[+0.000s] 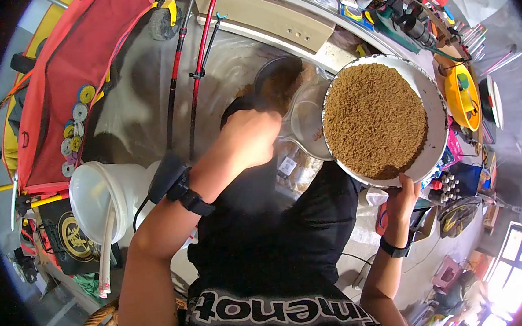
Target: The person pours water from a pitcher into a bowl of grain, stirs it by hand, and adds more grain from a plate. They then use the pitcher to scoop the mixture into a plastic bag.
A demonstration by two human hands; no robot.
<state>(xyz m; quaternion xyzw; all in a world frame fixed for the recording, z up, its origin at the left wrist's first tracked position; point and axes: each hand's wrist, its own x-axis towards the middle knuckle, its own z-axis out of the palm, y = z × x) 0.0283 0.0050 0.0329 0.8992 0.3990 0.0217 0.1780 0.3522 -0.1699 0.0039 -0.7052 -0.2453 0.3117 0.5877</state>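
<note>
A white enamel basin with a chipped dark rim, filled with brown granular material, is tilted toward the camera at the right. My right hand grips its near rim, the thumb over the edge. My left hand is closed in a fist, knuckles up, left of a clear plastic container; whatever its fingers hold is hidden. That container sits against the basin's left side. Behind it a dark round bowl holds some brown material. A clear bag with a white label lies below the container.
A white bucket stands at the left, beside an open red bag with several spools. Red and black poles rise ahead. A cluttered shelf runs along the back, and a yellow basin is at the far right.
</note>
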